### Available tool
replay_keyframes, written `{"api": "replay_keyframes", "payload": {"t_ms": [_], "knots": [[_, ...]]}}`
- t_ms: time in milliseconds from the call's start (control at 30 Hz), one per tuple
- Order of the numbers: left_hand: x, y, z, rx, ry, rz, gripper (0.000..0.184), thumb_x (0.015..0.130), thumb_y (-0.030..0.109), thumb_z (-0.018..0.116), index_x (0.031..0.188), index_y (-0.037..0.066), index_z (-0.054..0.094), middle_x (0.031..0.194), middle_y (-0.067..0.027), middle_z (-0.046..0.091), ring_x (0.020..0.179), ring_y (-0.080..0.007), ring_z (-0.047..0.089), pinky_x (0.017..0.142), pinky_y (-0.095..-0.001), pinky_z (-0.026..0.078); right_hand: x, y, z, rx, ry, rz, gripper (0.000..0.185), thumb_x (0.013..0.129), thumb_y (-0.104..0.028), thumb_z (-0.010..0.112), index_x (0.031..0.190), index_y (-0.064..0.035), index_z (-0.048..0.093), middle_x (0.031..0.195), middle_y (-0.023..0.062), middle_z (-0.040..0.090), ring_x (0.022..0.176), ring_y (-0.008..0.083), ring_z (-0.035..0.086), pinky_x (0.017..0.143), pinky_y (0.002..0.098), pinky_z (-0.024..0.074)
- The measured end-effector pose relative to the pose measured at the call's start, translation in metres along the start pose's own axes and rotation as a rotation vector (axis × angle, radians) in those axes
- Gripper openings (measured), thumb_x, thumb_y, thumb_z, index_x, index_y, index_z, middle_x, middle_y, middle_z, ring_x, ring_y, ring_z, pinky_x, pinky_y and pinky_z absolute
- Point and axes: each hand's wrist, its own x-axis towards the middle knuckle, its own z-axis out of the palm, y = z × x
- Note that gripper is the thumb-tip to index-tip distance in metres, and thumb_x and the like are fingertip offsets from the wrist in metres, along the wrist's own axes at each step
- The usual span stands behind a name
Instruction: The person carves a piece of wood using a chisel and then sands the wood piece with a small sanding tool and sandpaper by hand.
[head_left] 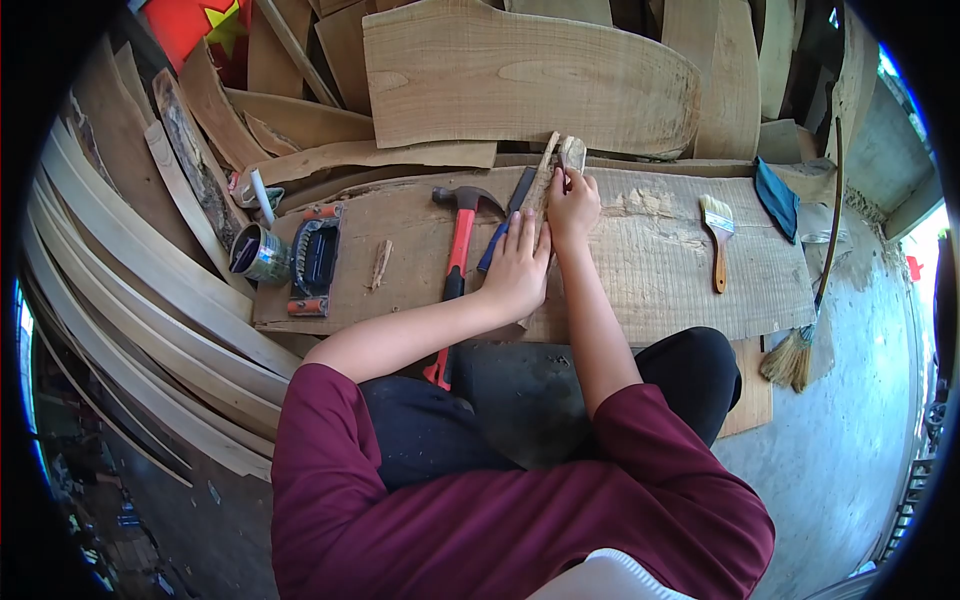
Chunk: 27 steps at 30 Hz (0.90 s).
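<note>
My left hand lies flat with fingers stretched out, pressing on a narrow wood strip on the rough wooden board. My right hand is closed just to its right, around something mostly hidden. A pale, rounded piece shows beyond its fingers; I cannot tell its kind. Left of the strip lies a flat dark tool with a blue handle, partly under my left fingers. A claw hammer with a red and black handle lies further left, its lower end past the board's edge.
A sanding block and a tin can stand at the left, near a wood splinter. To the right are a paintbrush, a blue cloth and a straw brush. Planks lean behind; curved strips fill the left.
</note>
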Motion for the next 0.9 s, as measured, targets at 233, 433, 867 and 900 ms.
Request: {"api": "replay_keyframes", "payload": {"t_ms": [233,433,867,900], "knots": [[0.0001,0.0005,-0.001,-0.004,-0.004,-0.004,0.066,0.081,0.012,0.053,0.14,-0.007,0.03,0.145,-0.0353,0.02,0.135,-0.0507,0.023,0.107,-0.0547,0.027,0.0003,0.0014,0.0015,0.0,0.002,-0.003,0.019,0.085,-0.023,0.063,0.09,-0.006,0.07,0.078,0.0138,0.061,0.067,0.032,0.063,0.059,0.0405,0.0504],[-0.0001,0.0004,-0.0022,-0.009,-0.004,-0.001,0.066,0.081,0.013,0.053,0.14,-0.007,0.03,0.145,-0.0353,0.02,0.135,-0.0508,0.023,0.107,-0.0548,0.027,0.0004,0.0001,0.0002,0.007,-0.007,0.008,0.02,0.085,-0.023,0.063,0.09,-0.0055,0.07,0.079,0.0141,0.061,0.067,0.0321,0.063,0.059,0.0404,0.0505],[0.0,0.0011,-0.0031,-0.005,-0.012,0.0,0.066,0.083,0.017,0.054,0.14,-0.007,0.03,0.145,-0.0352,0.02,0.135,-0.0502,0.022,0.107,-0.0545,0.027,0.0005,-0.0004,-0.0007,0.011,-0.012,0.011,0.02,0.086,-0.023,0.062,0.09,-0.0051,0.07,0.08,0.014,0.061,0.068,0.0322,0.063,0.06,0.0405,0.0505],[-0.0001,0.0013,-0.0024,-0.006,-0.012,0.001,0.066,0.083,0.017,0.054,0.14,-0.007,0.03,0.145,-0.0352,0.02,0.135,-0.0502,0.022,0.107,-0.0545,0.027,0.0003,-0.0006,-0.0011,0.013,-0.017,0.014,0.02,0.086,-0.023,0.062,0.09,-0.0051,0.07,0.08,0.0141,0.061,0.068,0.0324,0.063,0.06,0.0409,0.0504]]}}
